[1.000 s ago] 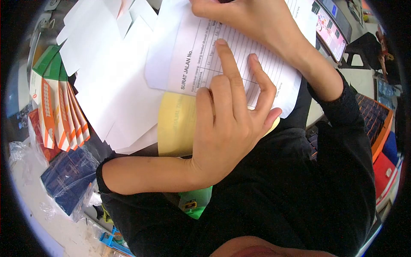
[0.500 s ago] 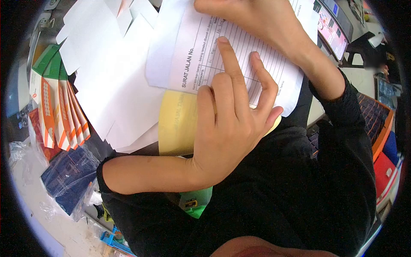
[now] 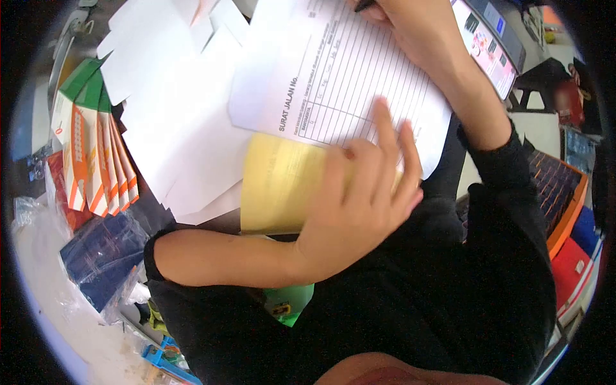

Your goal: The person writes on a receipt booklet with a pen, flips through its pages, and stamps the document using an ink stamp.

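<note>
A white ruled form headed "SURAT JALAN No." (image 3: 346,83) lies slanted at the top middle, with a few handwritten words in its upper rows. Beneath its lower left part shows a yellow sheet (image 3: 276,183). My left hand (image 3: 359,199) hovers over or rests on the yellow sheet and the form's lower edge, fingers stretched and somewhat blurred; contact I cannot tell. At the top of the form my right hand (image 3: 420,32) is closed around a black pen (image 3: 364,5), mostly cut off by the frame's edge.
Loose white papers (image 3: 179,122) are piled left of the form. Several orange-and-white boxes with green ends (image 3: 96,147) stand farther left, above a blue plastic-wrapped packet (image 3: 106,260). A lit phone (image 3: 487,48) lies at upper right. An orange-edged crate (image 3: 558,199) is at right.
My left hand has slid down off the ruled rows, its fingers blurring. My right hand has shifted up and right, and the black pen now shows in it.
</note>
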Tool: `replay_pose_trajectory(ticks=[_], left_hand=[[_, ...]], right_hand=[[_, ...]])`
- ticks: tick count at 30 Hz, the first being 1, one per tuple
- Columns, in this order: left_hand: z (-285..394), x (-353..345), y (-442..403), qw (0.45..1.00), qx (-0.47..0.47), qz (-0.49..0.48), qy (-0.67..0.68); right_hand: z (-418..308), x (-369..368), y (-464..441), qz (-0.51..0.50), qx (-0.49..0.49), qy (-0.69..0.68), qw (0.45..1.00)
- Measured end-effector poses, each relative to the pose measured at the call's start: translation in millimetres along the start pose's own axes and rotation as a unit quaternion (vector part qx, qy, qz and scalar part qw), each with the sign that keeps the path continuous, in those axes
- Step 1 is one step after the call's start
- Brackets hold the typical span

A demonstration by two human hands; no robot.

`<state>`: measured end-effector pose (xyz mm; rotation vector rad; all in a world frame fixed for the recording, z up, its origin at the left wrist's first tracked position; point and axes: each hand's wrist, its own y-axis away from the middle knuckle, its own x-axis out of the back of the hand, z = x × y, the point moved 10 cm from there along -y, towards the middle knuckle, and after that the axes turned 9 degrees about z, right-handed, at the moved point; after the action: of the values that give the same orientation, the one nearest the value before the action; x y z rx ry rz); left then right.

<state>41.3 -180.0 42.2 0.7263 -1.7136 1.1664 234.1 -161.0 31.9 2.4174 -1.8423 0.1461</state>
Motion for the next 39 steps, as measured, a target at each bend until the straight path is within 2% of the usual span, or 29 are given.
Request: replay_pose_trajectory(ticks=[1,3,5,7,11,15,17,20,27,30,32,35,38,39], left_hand=[[9,2,3,0.999,-0.029,0.002,0.033],[21,5,7,0.995,-0.077,0.022,0.054],[29,5,9,0.993,-0.099,0.049,0.027],[28,5,9,0.994,-0.099,0.052,0.021],[28,10,10,0.993,-0.091,0.044,0.059],[23,14,-2,0.983,-0.07,-0.035,0.167],[18,18,-7,0.966,-0.058,-0.097,0.231],[14,20,0,0.971,-0.051,-0.126,0.194],[18,26,-4,0.972,-0.017,-0.117,0.202],[-17,32,-25,0.91,0.08,-0.044,0.404],[-62,31,-41,0.906,0.119,0.045,0.403],[-133,16,-37,0.923,0.203,0.126,0.301],[-172,4,-20,0.902,0.291,0.103,0.302],[-179,10,-14,0.909,0.29,0.108,0.278]], right_hand=[[9,1,-3,-0.028,0.009,-0.057,0.998],[-1,13,3,0.014,0.004,-0.13,0.991],[-9,75,13,0.092,0.138,-0.193,0.967],[-22,140,35,0.169,0.28,-0.232,0.916],[-93,234,114,0.283,0.464,-0.161,0.824],[-149,269,175,0.305,0.575,-0.065,0.756],[-163,274,191,0.299,0.603,-0.034,0.739],[-172,280,205,0.294,0.623,-0.011,0.725],[-178,290,221,0.283,0.645,-0.001,0.71],[-177,291,224,0.28,0.649,-0.002,0.707],[-176,291,225,0.277,0.653,-0.001,0.705],[-174,292,226,0.275,0.652,-0.003,0.706],[-174,288,227,0.27,0.659,-0.006,0.702],[-173,288,227,0.27,0.661,-0.006,0.7]])
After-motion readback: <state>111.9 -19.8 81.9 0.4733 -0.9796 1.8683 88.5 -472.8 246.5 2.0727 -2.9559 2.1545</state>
